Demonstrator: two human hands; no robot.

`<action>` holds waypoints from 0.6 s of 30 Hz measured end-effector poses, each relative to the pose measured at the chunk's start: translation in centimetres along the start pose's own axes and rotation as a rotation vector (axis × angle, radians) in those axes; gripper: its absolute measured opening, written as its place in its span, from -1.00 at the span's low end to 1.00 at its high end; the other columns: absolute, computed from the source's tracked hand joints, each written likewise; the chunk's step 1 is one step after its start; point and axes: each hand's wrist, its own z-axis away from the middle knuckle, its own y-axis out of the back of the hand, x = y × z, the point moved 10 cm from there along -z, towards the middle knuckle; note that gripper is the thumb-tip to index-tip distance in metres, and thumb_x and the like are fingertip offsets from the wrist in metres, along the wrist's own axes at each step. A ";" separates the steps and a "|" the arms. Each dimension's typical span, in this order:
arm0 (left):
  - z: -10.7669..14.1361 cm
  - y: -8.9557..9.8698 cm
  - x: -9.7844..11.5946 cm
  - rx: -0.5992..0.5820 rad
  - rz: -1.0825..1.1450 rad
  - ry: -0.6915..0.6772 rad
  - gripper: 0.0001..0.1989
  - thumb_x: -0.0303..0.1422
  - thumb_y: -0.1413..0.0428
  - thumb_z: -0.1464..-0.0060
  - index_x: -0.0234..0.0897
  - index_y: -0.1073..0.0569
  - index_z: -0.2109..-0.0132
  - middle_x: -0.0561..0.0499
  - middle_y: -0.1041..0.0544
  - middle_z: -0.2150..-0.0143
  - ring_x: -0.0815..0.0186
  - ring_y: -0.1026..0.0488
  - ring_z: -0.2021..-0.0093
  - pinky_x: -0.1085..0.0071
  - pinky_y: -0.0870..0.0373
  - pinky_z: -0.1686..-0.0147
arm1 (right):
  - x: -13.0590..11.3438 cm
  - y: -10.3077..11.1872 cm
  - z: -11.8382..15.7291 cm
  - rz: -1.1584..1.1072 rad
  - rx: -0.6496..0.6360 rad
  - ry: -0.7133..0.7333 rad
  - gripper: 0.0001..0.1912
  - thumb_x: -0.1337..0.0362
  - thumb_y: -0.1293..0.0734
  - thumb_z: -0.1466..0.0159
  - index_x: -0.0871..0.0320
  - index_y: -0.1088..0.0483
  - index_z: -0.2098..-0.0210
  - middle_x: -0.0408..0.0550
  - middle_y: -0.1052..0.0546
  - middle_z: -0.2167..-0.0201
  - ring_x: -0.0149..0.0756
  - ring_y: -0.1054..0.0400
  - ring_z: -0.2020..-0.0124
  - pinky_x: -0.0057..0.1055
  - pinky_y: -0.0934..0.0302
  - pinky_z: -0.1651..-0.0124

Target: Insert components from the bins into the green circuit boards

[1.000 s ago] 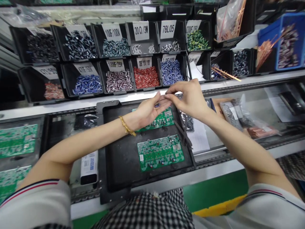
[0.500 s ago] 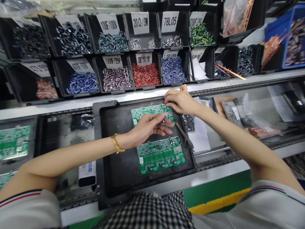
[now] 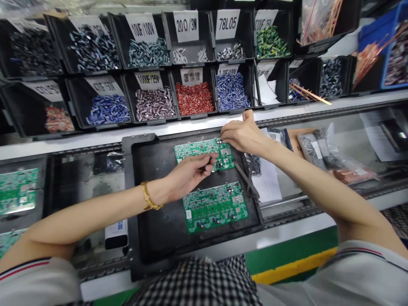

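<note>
Over the upper green circuit board (image 3: 204, 146) is my left hand (image 3: 188, 174), its fingers curled in a closed pinch. A small dark piece seems to show between the fingertips, too small to name. At that board's top right corner my right hand (image 3: 244, 135) has its fingers bent together, down by the small round components there. What those fingers hold, if anything, is hidden. A second green circuit board (image 3: 213, 208) lies below in the same black tray (image 3: 156, 229), with small upright components on it. My left forearm and hand cover part of the tray and upper board.
Pliers-like cutters (image 3: 247, 180) rest along the tray's right side. Labelled black bins of components, such as red capacitors (image 3: 195, 98) and blue ones (image 3: 232, 91), stand in two rows behind. More boards (image 3: 19, 189) lie at left; bagged parts (image 3: 334, 153) lie at right.
My left hand has drawn slightly left, and its spread fingers have curled together, uncovering more of the upper board's right side. My right hand stays at the board's corner, its fingers closer together.
</note>
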 end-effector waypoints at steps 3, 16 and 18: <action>0.1 0.3 -0.6 0.003 -0.036 0.011 -0.83 -0.52 -0.01 -0.16 -0.51 -0.49 0.27 -0.01 -0.37 0.43 0.55 -0.24 0.48 0.65 -0.24 0.45 | -0.1 1.3 0.7 -0.135 0.075 -0.146 -0.75 0.24 -0.21 -0.23 0.17 -0.48 0.43 -0.08 -0.53 0.36 -0.26 -0.36 0.29 -0.06 0.11 0.03; 2.3 -0.6 -5.6 -0.005 -0.161 0.092 -0.78 -0.59 0.09 -0.18 -0.51 -0.45 0.26 -0.03 -0.39 0.43 0.52 -0.28 0.53 0.57 -0.24 0.48 | -6.0 1.5 8.3 -0.247 0.013 -0.136 -0.84 0.34 -0.20 -0.23 0.13 -0.43 0.36 -0.09 -0.55 0.29 -0.28 -0.39 0.29 -0.23 0.09 0.18; 3.0 0.4 -7.2 0.007 -0.203 0.139 -0.82 -0.60 0.06 -0.16 -0.50 -0.45 0.22 -0.04 -0.43 0.43 0.52 -0.30 0.55 0.59 -0.23 0.52 | -6.3 -0.3 9.2 -0.239 -0.067 -0.072 -0.80 0.39 -0.16 -0.23 0.15 -0.42 0.35 -0.07 -0.54 0.23 -0.28 -0.38 0.26 -0.23 0.13 0.19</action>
